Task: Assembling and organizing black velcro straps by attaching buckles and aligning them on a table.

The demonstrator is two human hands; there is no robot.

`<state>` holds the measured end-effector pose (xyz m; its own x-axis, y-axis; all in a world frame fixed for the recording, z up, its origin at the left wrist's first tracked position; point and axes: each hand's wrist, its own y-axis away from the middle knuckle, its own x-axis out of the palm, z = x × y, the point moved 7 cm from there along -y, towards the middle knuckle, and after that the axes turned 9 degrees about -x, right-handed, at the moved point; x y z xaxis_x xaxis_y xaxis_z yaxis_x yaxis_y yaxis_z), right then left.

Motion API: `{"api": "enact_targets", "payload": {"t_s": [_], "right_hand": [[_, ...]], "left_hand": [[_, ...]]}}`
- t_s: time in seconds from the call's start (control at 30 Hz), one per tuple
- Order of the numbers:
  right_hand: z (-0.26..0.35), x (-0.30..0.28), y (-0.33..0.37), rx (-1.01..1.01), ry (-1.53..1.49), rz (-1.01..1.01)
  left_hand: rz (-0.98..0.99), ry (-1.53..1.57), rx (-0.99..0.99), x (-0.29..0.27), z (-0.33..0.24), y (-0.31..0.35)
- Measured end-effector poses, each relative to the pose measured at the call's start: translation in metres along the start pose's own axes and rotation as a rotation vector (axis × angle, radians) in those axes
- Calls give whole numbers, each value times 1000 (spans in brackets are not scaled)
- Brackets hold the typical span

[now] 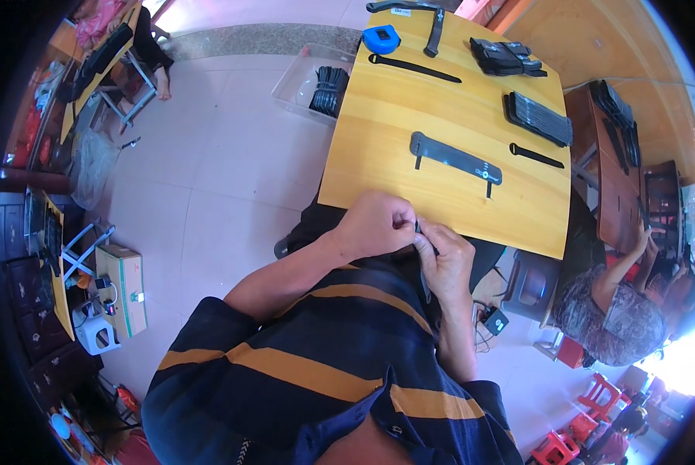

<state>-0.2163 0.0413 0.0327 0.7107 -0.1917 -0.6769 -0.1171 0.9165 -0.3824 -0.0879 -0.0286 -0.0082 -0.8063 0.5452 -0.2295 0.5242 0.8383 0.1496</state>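
Note:
My left hand and my right hand meet just off the near edge of the yellow wooden table. Both are closed, fingertips pinched together around a small dark piece. Most of it is hidden by the fingers, so its kind cannot be made out. On the tabletop ahead lies a flat dark grey strap with rounded ends and two short black tabs sticking out from its lower side. To its right is a thin black strap with a loop at one end.
Bundles of black straps lie at the table's right. A blue tape measure and a long looped strap sit at the far left. Beside the table, a clear plastic bin holds another bundle. People work at other tables left and right.

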Motion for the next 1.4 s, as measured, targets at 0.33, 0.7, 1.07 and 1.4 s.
{"api": "enact_targets", "payload": {"t_s": [0.33,0.7,1.07,1.4], "right_hand": [[13,5,-7,-83,145,-3],[8,13,-7,-57,79,57],[15,15,-6,-109,108,6],[11,12,-9,-101,90,59]], "left_hand": [[57,183,-99,-4,18,-1],[5,-70,-35,-18,1,2],[256,833,-526,17,57,9],[-128,-165,58,-19,-4,12]]}}
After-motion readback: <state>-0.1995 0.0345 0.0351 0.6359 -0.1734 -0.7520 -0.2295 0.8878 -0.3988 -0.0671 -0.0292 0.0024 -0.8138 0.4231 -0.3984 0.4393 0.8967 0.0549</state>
